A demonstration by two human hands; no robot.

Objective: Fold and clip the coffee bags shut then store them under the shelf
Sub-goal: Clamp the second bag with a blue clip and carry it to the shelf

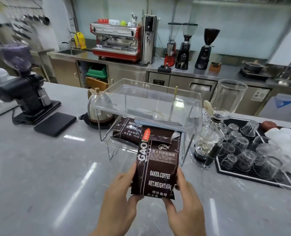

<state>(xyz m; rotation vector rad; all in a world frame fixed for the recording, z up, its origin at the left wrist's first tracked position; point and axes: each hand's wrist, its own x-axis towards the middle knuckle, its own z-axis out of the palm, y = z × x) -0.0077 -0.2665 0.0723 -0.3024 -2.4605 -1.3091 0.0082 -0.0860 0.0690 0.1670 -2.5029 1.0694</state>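
1. The second coffee bag [126, 132] lies flat on the desk [39, 167] under the clear shelf [148, 106]; the held bag and the shelf's tray cover its right part, so only its left half and some print are readable.
2. Whether any clip sits on either bag cannot be made out. The held coffee bag [156, 166] has a rumpled, folded-over top flap with a torn corner at the right.
3. The left edge of the view is blurred; the grinder [22, 97] there shows only in soft outline. The glasses [243, 150] on the black mat [226, 169] at right are partly cut off by the frame edge.
4. Both forearms leave the frame at the bottom.
5. The left hand [122, 200] grips the held bag's lower left edge, thumb on the front face, its fingers hidden behind the bag.
6. The right hand [183, 201] grips the lower right edge, thumb against the side, fingers likewise hidden.
7. The held bag stands upright above the desk, just in front of the shelf, label facing the camera.
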